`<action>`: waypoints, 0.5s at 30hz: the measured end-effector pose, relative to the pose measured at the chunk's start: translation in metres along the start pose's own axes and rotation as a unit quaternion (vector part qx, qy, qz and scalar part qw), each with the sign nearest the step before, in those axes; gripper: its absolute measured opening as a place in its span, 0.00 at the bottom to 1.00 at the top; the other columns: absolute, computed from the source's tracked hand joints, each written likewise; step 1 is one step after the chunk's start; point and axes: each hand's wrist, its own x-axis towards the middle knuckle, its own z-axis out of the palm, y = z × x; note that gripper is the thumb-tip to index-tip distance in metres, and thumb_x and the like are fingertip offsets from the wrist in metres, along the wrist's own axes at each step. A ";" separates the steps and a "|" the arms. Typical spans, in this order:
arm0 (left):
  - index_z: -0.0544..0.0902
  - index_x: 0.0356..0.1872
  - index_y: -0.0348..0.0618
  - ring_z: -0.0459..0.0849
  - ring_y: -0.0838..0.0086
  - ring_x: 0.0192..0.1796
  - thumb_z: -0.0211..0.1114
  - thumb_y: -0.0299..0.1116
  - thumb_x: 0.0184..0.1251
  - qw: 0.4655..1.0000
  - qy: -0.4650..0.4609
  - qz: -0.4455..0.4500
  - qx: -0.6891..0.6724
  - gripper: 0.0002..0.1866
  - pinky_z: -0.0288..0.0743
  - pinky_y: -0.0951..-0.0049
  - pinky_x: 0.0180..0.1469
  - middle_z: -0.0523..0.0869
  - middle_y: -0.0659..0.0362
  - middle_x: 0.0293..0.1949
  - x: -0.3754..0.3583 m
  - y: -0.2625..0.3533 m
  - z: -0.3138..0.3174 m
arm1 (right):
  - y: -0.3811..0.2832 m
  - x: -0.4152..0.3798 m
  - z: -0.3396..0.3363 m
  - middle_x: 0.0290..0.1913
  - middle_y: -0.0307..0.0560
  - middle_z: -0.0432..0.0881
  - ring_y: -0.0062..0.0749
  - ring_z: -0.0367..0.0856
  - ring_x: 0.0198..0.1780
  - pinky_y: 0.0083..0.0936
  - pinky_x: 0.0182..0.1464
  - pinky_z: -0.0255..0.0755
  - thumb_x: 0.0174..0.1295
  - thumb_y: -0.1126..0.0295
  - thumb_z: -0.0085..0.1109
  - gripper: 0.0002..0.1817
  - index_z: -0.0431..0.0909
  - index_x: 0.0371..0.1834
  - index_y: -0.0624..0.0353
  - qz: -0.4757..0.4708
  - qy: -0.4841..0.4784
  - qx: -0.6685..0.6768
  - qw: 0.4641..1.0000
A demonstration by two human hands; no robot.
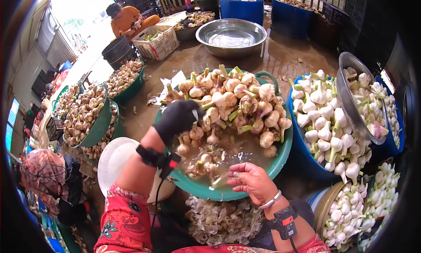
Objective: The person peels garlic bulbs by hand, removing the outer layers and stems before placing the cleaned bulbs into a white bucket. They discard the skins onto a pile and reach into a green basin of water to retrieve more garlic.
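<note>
A green basin (283, 159) stands in front of me, with muddy water and a heap of unpeeled garlic bulbs (245, 95) at its back and right. My left hand (177, 121), in a black glove, is over the basin's left side, its fingers curled round a small pale thing I cannot make out. My bare right hand (250, 181) is above the basin's front rim with its fingers spread apart. A blurred pale piece of garlic (220, 180) is beside its fingertips, apparently loose. More bulbs (206, 164) lie in the water at the front left.
Blue tubs of peeled garlic (324, 130) and a tilted metal bowl (346, 82) stand at the right. A metal basin of water (231, 36) is behind. Peelings (223, 220) lie below. Another person (127, 21) sits at the back left; a co-worker's patterned head covering (44, 172) shows left.
</note>
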 end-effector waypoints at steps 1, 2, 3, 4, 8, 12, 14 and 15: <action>0.85 0.41 0.41 0.85 0.53 0.38 0.66 0.48 0.59 0.999 0.028 -0.018 -0.012 0.20 0.78 0.60 0.43 0.86 0.45 0.33 0.024 -0.004 -0.010 | 0.000 0.000 -0.001 0.50 0.48 0.79 0.30 0.82 0.44 0.24 0.43 0.75 0.66 0.72 0.52 0.13 0.73 0.52 0.61 -0.001 0.001 0.000 1.000; 0.82 0.47 0.38 0.85 0.55 0.45 0.67 0.49 0.58 0.998 0.044 -0.030 -0.036 0.25 0.77 0.62 0.48 0.86 0.43 0.40 0.049 -0.015 -0.013 | 0.000 0.000 -0.001 0.50 0.48 0.79 0.30 0.82 0.44 0.24 0.43 0.75 0.66 0.72 0.51 0.13 0.73 0.53 0.61 -0.002 -0.001 -0.005 1.000; 0.79 0.54 0.37 0.83 0.56 0.52 0.66 0.51 0.59 0.990 0.044 -0.035 -0.130 0.29 0.73 0.64 0.55 0.84 0.44 0.48 0.077 -0.050 0.002 | 0.000 0.001 -0.002 0.50 0.48 0.79 0.30 0.82 0.44 0.24 0.43 0.75 0.66 0.72 0.51 0.13 0.73 0.53 0.61 -0.004 -0.004 -0.009 1.000; 0.78 0.57 0.39 0.82 0.56 0.54 0.65 0.52 0.60 0.993 0.025 -0.060 -0.100 0.31 0.72 0.65 0.57 0.83 0.44 0.50 0.093 -0.051 0.001 | -0.002 0.002 -0.002 0.50 0.48 0.80 0.30 0.82 0.45 0.24 0.43 0.75 0.66 0.72 0.51 0.14 0.73 0.53 0.61 0.001 0.000 -0.011 1.000; 0.73 0.65 0.49 0.67 0.53 0.68 0.55 0.67 0.58 0.978 -0.115 -0.174 -0.005 0.40 0.50 0.59 0.72 0.75 0.43 0.61 0.140 -0.100 0.055 | -0.005 0.004 -0.005 0.50 0.49 0.80 0.29 0.82 0.45 0.23 0.44 0.74 0.65 0.72 0.53 0.15 0.73 0.53 0.62 0.002 -0.004 -0.006 1.000; 0.83 0.53 0.50 0.75 0.55 0.59 0.56 0.58 0.64 0.988 -0.054 -0.084 0.118 0.26 0.56 0.62 0.68 0.84 0.50 0.51 0.099 -0.062 0.080 | -0.010 0.002 -0.004 0.49 0.48 0.80 0.28 0.82 0.45 0.20 0.43 0.75 0.65 0.72 0.53 0.14 0.73 0.53 0.62 -0.010 0.007 -0.006 1.000; 0.86 0.47 0.53 0.72 0.55 0.57 0.55 0.54 0.66 0.993 -0.091 0.038 0.057 0.21 0.58 0.58 0.65 0.85 0.54 0.49 0.068 -0.046 0.077 | -0.013 0.007 -0.003 0.49 0.48 0.80 0.27 0.82 0.44 0.20 0.43 0.75 0.65 0.72 0.53 0.14 0.73 0.53 0.62 -0.012 0.003 -0.013 1.000; 0.86 0.46 0.52 0.73 0.54 0.55 0.57 0.53 0.65 0.994 -0.080 0.069 0.001 0.21 0.60 0.57 0.63 0.83 0.52 0.49 0.054 -0.037 0.085 | -0.012 0.006 -0.005 0.48 0.47 0.80 0.27 0.82 0.44 0.21 0.43 0.75 0.65 0.72 0.53 0.14 0.73 0.53 0.62 -0.014 0.008 -0.021 1.000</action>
